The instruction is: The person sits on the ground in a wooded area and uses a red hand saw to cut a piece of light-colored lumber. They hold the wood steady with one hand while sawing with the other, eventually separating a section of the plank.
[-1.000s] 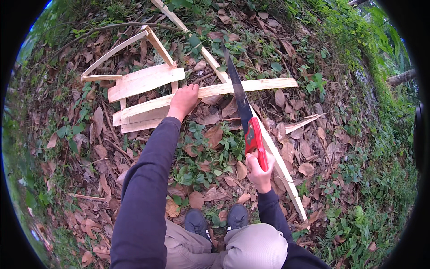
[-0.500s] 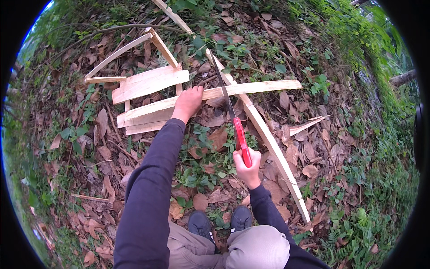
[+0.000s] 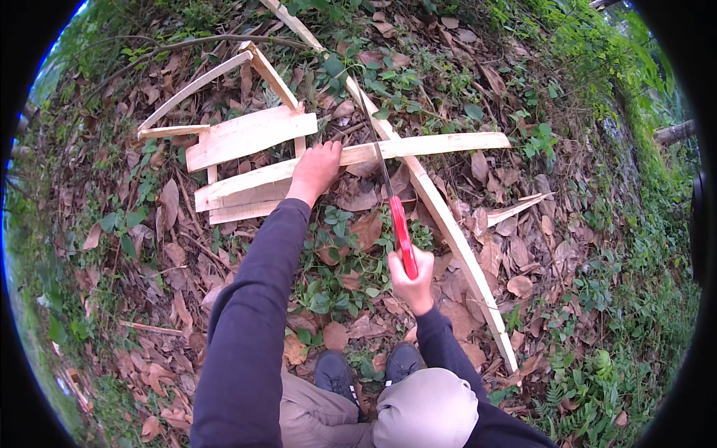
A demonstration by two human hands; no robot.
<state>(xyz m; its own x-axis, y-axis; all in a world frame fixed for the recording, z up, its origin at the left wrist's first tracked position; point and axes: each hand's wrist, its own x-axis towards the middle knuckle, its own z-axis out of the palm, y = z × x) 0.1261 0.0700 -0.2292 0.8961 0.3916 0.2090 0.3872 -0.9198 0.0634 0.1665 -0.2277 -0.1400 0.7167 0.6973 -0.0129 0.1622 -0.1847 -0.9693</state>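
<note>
A hand saw with a red handle (image 3: 399, 224) is gripped in my right hand (image 3: 413, 281), its fingers wrapped round the handle's near end. The dark blade points away from me and lies across a long pale wooden plank (image 3: 448, 144), roughly at its middle. My left hand (image 3: 317, 169) presses on that plank just left of the blade, fingers curled over its far edge. To the right of the blade the plank rests over a long narrow wood strip (image 3: 457, 237), which runs from the far side toward the near right.
A wooden frame of slats (image 3: 250, 139) lies at the left, partly under the plank's left end. A splintered wood piece (image 3: 515, 210) lies on the right. Dry leaves and low plants cover the ground. My shoes (image 3: 334, 373) stand close on the near side.
The saw has tilted slightly, its blade still across the plank. The plank's right end appears a little farther right. My left hand keeps its place on the wood.
</note>
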